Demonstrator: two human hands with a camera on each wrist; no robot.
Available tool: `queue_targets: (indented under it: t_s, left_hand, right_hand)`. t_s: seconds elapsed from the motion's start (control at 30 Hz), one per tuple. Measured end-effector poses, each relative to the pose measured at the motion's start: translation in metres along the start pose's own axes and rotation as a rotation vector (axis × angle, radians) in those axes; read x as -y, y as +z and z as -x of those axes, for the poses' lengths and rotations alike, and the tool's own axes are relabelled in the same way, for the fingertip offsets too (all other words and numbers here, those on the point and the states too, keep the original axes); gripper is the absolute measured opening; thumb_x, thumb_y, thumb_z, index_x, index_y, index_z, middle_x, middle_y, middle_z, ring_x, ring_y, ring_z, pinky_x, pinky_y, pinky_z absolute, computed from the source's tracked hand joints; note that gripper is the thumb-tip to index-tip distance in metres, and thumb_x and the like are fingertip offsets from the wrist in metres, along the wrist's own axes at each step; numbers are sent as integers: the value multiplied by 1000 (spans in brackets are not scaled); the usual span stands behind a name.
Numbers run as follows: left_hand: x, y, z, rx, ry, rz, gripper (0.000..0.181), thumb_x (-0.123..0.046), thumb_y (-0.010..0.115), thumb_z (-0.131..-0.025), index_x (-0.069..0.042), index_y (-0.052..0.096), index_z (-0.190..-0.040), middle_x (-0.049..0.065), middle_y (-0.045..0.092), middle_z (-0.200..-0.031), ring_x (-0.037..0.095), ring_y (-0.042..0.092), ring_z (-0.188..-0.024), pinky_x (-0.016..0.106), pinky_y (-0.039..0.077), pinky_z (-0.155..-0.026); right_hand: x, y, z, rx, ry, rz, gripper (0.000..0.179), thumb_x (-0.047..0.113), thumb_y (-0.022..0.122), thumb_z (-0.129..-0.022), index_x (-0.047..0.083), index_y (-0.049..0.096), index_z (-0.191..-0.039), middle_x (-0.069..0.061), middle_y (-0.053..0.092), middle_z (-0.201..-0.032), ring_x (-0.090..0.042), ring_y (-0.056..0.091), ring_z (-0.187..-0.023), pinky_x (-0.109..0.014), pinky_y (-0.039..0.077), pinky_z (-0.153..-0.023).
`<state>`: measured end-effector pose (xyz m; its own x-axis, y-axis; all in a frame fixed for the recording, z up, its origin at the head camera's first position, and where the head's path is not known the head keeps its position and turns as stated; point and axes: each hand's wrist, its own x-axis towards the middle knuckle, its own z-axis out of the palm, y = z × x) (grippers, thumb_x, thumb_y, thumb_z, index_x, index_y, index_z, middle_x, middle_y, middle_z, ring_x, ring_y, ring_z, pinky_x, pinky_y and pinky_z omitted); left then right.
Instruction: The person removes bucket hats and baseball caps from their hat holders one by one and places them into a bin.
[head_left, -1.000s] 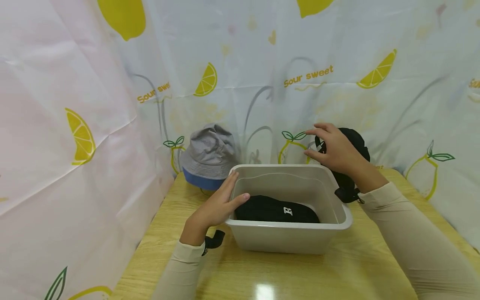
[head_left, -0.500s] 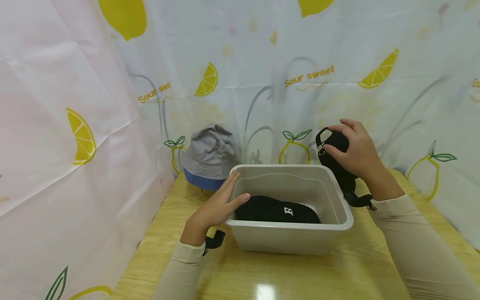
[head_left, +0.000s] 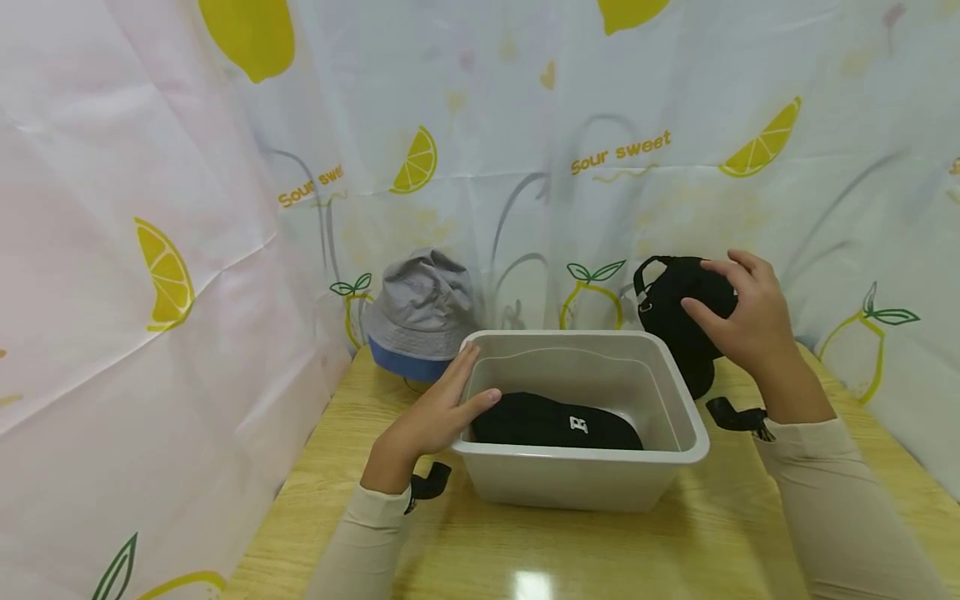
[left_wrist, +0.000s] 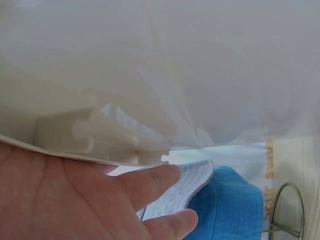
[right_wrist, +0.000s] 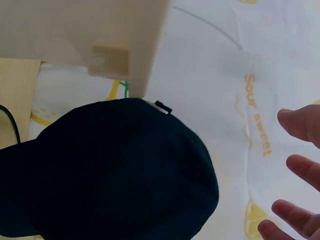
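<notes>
My left hand (head_left: 427, 421) rests on the left rim of a beige plastic bin (head_left: 577, 479), thumb over the opening and fingers straight along the outside. In the left wrist view, the palm lies against the bin's edge. A black baseball cap (head_left: 540, 418) with a white letter lies inside the bin. Behind the bin's right side another black cap (head_left: 671, 312) stands raised, its strap opening towards the left. My right hand (head_left: 757, 321) is at its right side, fingers spread and holding nothing. The right wrist view shows a gap between this cap (right_wrist: 125, 170) and the fingertips (right_wrist: 290, 120).
A grey bucket hat (head_left: 423, 304) with a blue underside stands behind the bin's left side, with a wire stand (left_wrist: 301, 212) beside it in the left wrist view. The wooden table (head_left: 420, 550) meets a lemon-print curtain (head_left: 517, 208) at the back and left.
My right hand has moved rightwards across the raised black cap to its right side, uncovering more of it. My left hand stays on the bin's rim.
</notes>
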<state>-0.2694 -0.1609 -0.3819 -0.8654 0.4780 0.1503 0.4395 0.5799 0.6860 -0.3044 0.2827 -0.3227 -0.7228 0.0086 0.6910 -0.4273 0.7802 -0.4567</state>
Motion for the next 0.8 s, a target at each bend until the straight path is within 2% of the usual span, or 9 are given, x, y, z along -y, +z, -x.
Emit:
queue_targets:
  t_s: [0.13,0.3,0.8]
  left_hand:
    - [0,1,0,-3,0,2,89,-62,46,-105,-16,4,-168,3,0,-176,17,-1,-161,55,13,-129]
    - [1,1,-1,-2,-3,3,89,-62,46,-105,-17,4,-169,2,0,-176,17,-1,-161,55,13,-128]
    - [1,2,0,-2,2,4,89,-63,46,-104,-18,4,-169,0,0,-176,16,-1,-161,55,13,-128]
  right_hand:
    - [-7,-1,8,10,50,-2,61,23,79,-91,0,57,-143,-28,34,-160,-50,31,-147,-73,31,-109]
    - [-17,0,18,-7,94,-30,70,30,77,-93,0,49,-150,-26,29,-163,-49,27,-150,-73,26,-114]
    - [-49,21,38,-68,193,-79,88,29,82,-89,4,37,-159,-25,31,-163,-46,24,-151,-71,19,-120]
